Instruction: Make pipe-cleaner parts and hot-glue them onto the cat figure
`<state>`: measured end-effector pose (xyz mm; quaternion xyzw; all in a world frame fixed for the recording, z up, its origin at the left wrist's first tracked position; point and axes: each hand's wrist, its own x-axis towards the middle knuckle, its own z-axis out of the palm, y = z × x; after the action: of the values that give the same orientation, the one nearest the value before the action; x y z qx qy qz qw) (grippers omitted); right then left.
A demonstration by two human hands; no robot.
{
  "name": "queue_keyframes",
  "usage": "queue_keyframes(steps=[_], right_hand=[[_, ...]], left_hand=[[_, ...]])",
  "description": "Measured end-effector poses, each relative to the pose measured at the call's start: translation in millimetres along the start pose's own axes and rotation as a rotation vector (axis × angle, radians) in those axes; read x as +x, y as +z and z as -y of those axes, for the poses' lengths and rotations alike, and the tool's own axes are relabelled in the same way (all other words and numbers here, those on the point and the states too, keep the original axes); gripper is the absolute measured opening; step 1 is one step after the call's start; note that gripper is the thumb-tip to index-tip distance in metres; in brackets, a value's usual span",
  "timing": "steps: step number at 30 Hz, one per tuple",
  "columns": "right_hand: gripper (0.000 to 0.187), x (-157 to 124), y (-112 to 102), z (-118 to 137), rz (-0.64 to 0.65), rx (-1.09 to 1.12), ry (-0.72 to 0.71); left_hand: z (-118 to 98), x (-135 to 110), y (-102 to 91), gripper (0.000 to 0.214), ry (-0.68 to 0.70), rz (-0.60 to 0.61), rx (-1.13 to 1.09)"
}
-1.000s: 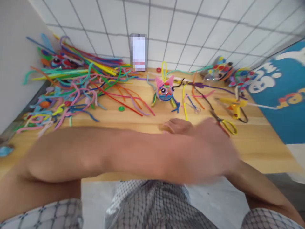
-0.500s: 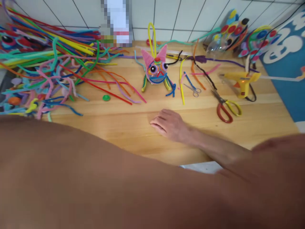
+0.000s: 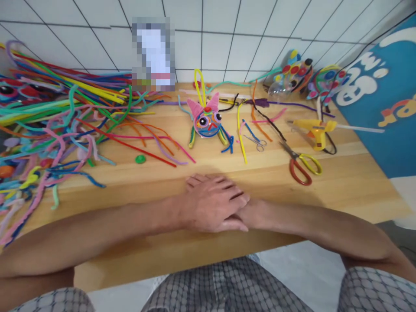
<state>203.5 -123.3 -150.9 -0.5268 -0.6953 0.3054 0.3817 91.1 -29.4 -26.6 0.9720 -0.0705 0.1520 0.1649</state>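
Note:
Near the front of the wooden table, my left hand (image 3: 212, 203) lies across the top of my right hand (image 3: 195, 179), fingers spread and holding nothing. Most of the right hand is hidden underneath; its fingertips show flat on the wood at the upper left, and its wrist emerges to the right. Just beyond both hands stands a pipe-cleaner figure (image 3: 209, 122) with pink ears, googly eyes and a yellow loop (image 3: 199, 86) on top. Loose pipe cleaners and small wire-like scissors (image 3: 260, 145) lie to its right.
Large scissors (image 3: 297, 162) with red and yellow handles lie at right, beside a yellow glue gun (image 3: 315, 130). Bundled pipe cleaners (image 3: 81, 84) crowd the left. A green button (image 3: 140, 159) lies at left centre. Decorated figures (image 3: 294, 73) stand against the tiled wall (image 3: 214, 52).
My left arm, which was a blur across the lower view, has come down, and its hand now rests on my right hand. The view has tilted, so table items appear lower.

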Motion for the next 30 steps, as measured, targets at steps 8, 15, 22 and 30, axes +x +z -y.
queue_keyframes(steps=[8, 15, 22, 30], right_hand=[[0.032, 91, 107, 46, 0.115, -1.042, 0.474], [0.034, 97, 84, 61, -0.697, -0.651, 0.458], [0.092, 106, 76, 74, -1.661, 0.151, 0.348], [0.057, 105, 84, 67, -1.405, 0.032, 0.48]], left_hand=[[12, -9, 4.8, 0.064, 0.051, -0.082, 0.062], [13, -10, 5.2, 0.058, 0.047, -0.105, 0.023], [14, -12, 4.8, 0.058, 0.049, -0.083, 0.045], [14, -11, 5.5, 0.056, 0.061, -0.133, 0.047]])
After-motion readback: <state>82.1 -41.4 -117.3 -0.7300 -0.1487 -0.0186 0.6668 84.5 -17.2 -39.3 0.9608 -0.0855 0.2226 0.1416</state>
